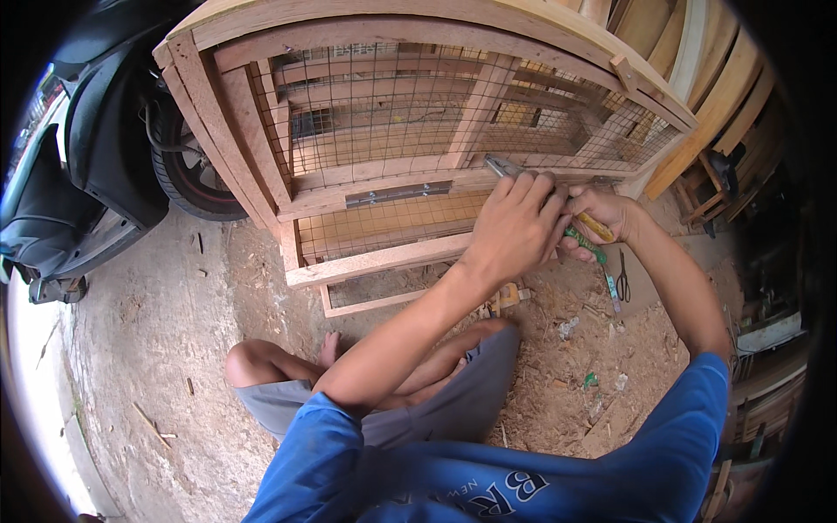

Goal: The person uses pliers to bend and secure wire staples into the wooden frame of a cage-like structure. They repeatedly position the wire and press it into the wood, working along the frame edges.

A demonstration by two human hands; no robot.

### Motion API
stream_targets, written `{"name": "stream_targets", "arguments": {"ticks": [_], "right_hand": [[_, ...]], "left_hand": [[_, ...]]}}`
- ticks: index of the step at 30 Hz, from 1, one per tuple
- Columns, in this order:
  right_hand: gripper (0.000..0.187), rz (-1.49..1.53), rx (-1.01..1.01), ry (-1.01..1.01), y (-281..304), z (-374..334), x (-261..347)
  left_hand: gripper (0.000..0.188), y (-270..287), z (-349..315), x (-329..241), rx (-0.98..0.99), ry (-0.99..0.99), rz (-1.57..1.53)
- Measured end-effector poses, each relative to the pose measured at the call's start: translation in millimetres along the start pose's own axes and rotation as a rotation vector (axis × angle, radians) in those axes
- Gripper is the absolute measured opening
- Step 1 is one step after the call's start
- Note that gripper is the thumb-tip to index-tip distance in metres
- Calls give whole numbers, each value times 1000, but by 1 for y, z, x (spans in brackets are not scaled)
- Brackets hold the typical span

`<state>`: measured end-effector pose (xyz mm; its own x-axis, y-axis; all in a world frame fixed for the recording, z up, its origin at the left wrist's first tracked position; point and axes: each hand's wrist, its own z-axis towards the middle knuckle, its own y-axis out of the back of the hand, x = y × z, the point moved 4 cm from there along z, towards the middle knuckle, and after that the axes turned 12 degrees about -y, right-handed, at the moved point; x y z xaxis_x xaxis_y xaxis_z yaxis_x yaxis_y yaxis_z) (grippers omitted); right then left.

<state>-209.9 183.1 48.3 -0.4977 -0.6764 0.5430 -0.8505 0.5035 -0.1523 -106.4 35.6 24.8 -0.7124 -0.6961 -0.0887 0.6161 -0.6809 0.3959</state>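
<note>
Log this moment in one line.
Left hand: curled over metal tool; right hand: gripping yellow handle; ahead: wire-mesh wooden cage; floor: scissors

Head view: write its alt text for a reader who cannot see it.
The left hand curls beside a metal tool tip at a wooden wire-mesh cage, close to the right hand, which grips a yellow handle. Scissors lie on the shaving-strewn floor to the right, and a black scooter stands at far left.
</note>
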Motion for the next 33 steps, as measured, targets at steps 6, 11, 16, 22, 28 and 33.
{"name": "stream_targets", "arguments": {"ticks": [6,11,16,22,28,33], "right_hand": [[23,90,-110,263,-30,9,-27],[30,226,-59,391,-61,17,-65],[40,306,-218,605,-96,20,-125],[21,440,-449,522,-150,87,-218],[24,618,-2,420,-198,113,-232],[42,626,328,650,-180,91,-201]], "left_hand": [[36,11,-10,-3,-98,-101,-26],[33,32,-26,-6,-82,-87,-117],[27,76,-66,-12,-28,195,-132],[21,64,-159,-74,116,729,-358],[33,34,-192,-100,116,1388,-1016],[27,52,-140,-81,164,1334,-1117]]}}
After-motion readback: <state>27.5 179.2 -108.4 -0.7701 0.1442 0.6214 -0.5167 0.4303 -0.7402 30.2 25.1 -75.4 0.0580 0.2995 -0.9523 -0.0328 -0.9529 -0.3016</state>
